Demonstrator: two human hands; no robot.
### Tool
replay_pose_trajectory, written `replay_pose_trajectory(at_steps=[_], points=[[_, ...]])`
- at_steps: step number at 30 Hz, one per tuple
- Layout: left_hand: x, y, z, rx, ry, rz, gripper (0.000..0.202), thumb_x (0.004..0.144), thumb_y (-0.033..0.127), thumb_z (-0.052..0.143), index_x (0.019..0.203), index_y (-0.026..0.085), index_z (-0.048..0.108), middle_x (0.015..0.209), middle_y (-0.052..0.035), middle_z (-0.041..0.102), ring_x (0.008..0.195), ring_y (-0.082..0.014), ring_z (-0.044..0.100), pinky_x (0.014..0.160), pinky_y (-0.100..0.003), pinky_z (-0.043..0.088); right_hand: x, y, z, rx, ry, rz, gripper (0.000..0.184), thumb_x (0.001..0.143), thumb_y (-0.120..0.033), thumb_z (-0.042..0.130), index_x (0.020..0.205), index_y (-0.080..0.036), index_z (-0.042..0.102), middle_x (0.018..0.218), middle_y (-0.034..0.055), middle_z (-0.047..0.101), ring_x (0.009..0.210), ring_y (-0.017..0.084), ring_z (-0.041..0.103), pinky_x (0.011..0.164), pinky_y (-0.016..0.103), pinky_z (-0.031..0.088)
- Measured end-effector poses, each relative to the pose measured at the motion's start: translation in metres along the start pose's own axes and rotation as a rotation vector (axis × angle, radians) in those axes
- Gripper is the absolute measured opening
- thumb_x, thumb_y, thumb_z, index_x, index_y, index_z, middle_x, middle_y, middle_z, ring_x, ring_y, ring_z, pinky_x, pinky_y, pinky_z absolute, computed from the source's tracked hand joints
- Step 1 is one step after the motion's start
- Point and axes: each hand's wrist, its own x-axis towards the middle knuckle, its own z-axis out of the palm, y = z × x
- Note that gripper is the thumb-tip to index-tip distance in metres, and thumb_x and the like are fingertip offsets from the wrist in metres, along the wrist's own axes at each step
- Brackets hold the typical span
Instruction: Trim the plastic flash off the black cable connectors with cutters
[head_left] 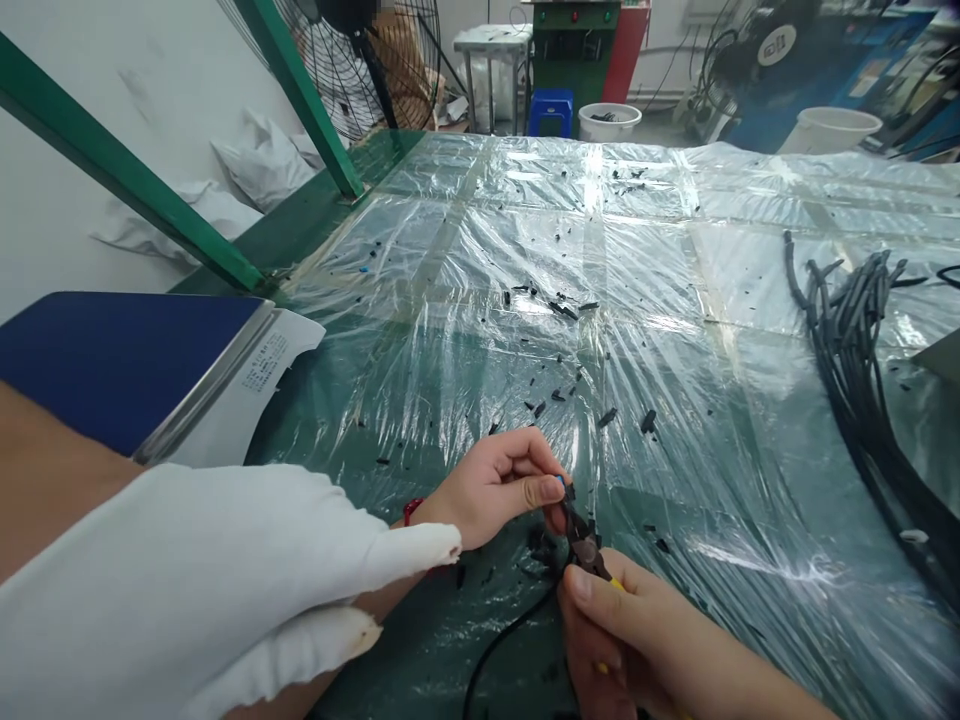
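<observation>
My left hand (499, 485), bare with a red bracelet (411, 510) at the wrist, pinches a small black end with a blue bit (560, 481) between thumb and fingers. In my right hand (622, 615), also bare, is a pair of cutting pliers (587, 552) with yellow handles, partly covered by the fingers. The dark jaws meet the pinched end; whether they are closed on it cannot be made out. A thin black cable (499, 640) curves up from the lower edge to the pliers. Black scraps (544, 545) lie under the hands.
A co-worker's white-gloved hand (285, 560) reaches across my left forearm. A blue panel (120, 350) stands at left by a green frame (300, 100). Bundled black tubes (862, 370) lie at right. Black offcuts (562, 309) dot the plastic-covered table (480, 380).
</observation>
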Motion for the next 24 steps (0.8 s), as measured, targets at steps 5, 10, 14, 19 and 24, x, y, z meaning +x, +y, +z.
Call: replay_pose_trajectory(at_steps=[5,10,14,19,24], points=[[0.003,-0.002,-0.004,-0.023,-0.015,0.022,0.027,0.087,0.036,0.079,0.088,0.015,0.061,0.071,-0.0041,0.075,0.067,-0.0172,0.074,0.066,-0.026,0.058,0.004,0.003,-0.005,0.100,-0.064,-0.044,0.053,0.092,-0.062,0.059,0.065,-0.020,0.046,0.045,-0.0067,0.043,0.034,0.006,0.034,0.034,0.017,0.033],[0.006,-0.005,-0.005,-0.061,0.012,0.055,0.029,0.086,0.037,0.079,0.090,0.014,0.062,0.071,-0.0050,0.075,0.064,-0.0174,0.074,0.064,-0.027,0.059,0.009,0.009,-0.013,0.161,-0.146,-0.119,0.048,0.100,-0.056,0.048,0.069,-0.019,0.049,0.045,-0.0046,0.047,0.034,0.008,0.041,0.037,0.018,0.040],[0.006,-0.008,-0.005,-0.077,-0.015,0.092,0.026,0.089,0.035,0.077,0.094,0.014,0.064,0.074,-0.0052,0.076,0.067,-0.0167,0.074,0.065,-0.026,0.059,0.008,0.011,-0.013,0.219,-0.212,-0.178,0.047,0.104,-0.049,0.040,0.072,-0.017,0.052,0.046,-0.0030,0.048,0.036,0.008,0.043,0.040,0.017,0.042],[0.006,-0.008,-0.006,-0.133,-0.035,0.083,0.023,0.090,0.034,0.076,0.097,0.015,0.065,0.076,-0.0041,0.076,0.070,-0.0162,0.075,0.069,-0.027,0.060,0.006,0.006,-0.011,0.256,-0.179,-0.214,0.049,0.105,-0.043,0.032,0.072,-0.015,0.055,0.051,0.0023,0.054,0.041,0.011,0.051,0.043,0.021,0.048],[0.006,-0.010,-0.007,-0.174,-0.025,0.070,0.025,0.090,0.035,0.076,0.100,0.014,0.067,0.075,-0.0049,0.077,0.071,-0.0174,0.076,0.068,-0.026,0.059,0.004,-0.001,-0.008,0.264,-0.150,-0.298,0.036,0.100,-0.039,0.045,0.076,-0.015,0.057,0.054,0.0017,0.057,0.042,0.014,0.058,0.043,0.023,0.049]])
